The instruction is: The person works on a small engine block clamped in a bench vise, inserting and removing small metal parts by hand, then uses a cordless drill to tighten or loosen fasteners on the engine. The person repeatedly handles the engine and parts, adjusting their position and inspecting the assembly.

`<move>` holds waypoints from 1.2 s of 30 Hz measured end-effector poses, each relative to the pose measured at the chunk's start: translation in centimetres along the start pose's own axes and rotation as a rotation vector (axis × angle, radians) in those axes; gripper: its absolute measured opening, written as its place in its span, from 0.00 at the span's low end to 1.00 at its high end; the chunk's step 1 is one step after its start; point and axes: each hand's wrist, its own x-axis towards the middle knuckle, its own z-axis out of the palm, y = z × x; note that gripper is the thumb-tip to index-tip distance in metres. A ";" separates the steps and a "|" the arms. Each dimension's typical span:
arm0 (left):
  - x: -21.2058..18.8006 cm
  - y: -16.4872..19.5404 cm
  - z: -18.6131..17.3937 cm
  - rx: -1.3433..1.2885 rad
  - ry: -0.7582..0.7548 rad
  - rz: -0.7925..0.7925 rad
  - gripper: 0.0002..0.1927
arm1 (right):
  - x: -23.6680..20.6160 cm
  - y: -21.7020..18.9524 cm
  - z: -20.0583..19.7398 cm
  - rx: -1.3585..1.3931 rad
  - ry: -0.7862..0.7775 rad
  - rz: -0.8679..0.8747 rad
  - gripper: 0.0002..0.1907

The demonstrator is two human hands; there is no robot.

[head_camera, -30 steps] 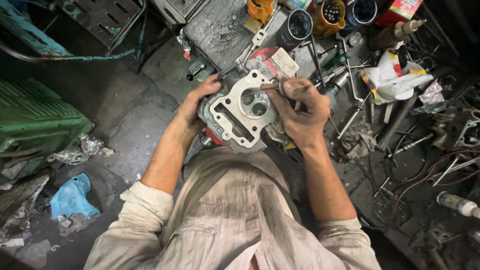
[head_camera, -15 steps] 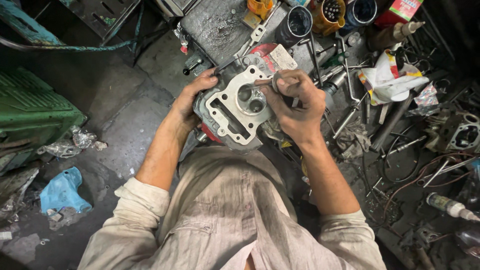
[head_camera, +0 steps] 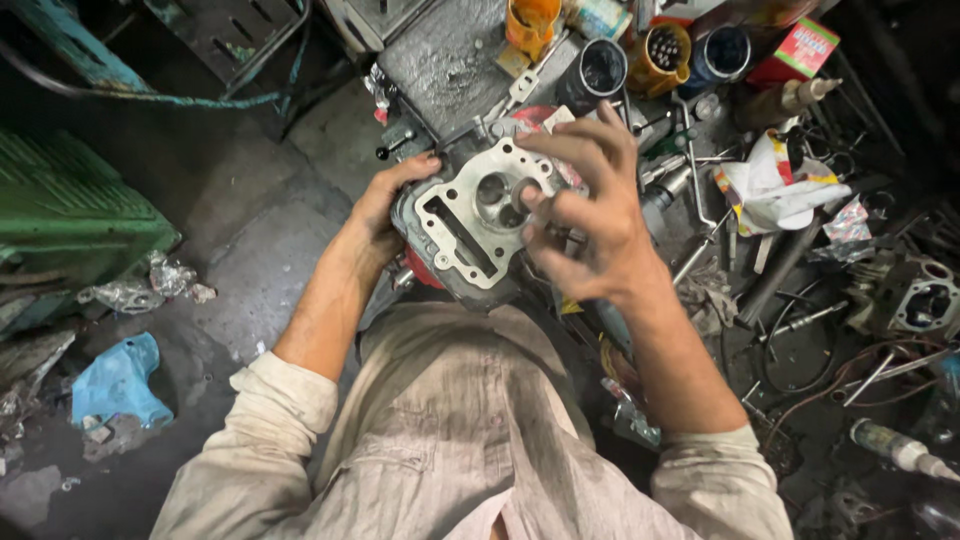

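1. A dark, stained concrete floor [head_camera: 250, 250] is seen.
2. A crumpled blue rag [head_camera: 115, 385] and foil scraps [head_camera: 150, 285] are found lying left.
3. Scattered tools [head_camera: 800, 320] and a white cloth [head_camera: 775, 185] are spread right.

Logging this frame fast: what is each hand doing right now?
Left hand: closed, gripping the engine cylinder head.
Right hand: open, fingers spread over it.

Bare concrete floor [head_camera: 240, 250] left of the left hand [head_camera: 385, 205]; dense tool clutter [head_camera: 740, 260] hard against the right hand [head_camera: 585, 215].
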 end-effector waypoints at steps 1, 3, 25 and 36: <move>0.0 0.0 0.1 -0.005 -0.007 0.003 0.27 | 0.3 -0.6 -0.3 -0.077 -0.034 0.007 0.11; -0.1 0.1 0.2 -0.017 -0.003 -0.004 0.26 | 0.9 -1.8 -0.4 -0.169 -0.134 0.058 0.13; -0.7 0.3 1.0 -0.008 0.001 0.039 0.37 | -0.9 -2.6 -0.1 -0.142 -0.351 0.287 0.29; 0.2 0.1 0.6 -0.034 0.009 0.019 0.38 | -2.3 -2.4 -0.7 -0.069 -0.210 0.142 0.37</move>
